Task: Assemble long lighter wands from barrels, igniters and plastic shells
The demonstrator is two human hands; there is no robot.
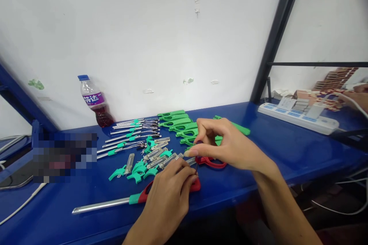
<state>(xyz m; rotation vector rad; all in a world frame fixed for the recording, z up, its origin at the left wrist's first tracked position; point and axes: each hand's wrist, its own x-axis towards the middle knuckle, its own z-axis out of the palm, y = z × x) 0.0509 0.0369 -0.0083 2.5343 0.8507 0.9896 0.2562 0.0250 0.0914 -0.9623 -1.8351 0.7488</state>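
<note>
While the left hand (pixel 173 187) curls its fingers around the handle of the red lighter (pixel 143 195) on the blue table (pixel 287 143), I watch from my end as the right hand (pixel 222 143) pinches a slim tool (pixel 197 167) between thumb and forefinger. That tool points down at the handle, just beside the left fingertips; most of it is hidden, so I can't tell whether its tip touches. The lighter lies near the table's front edge, metal tube pointing left. Just behind it I see a loose pile of teal parts (pixel 138 171) and clear cases (pixel 130 164). Farther back are 2 groups: metal tubes (pixel 122 136) with wires, and green handles (pixel 184 126) to their right. Below the right hand in my view, 1 red handle piece (pixel 214 165) shows partly. At the back left, 1 bottle (pixel 94 99) with a purple label tilts beside the white wall (pixel 172 46), and a white power strip (pixel 297 118) lies far right
</note>
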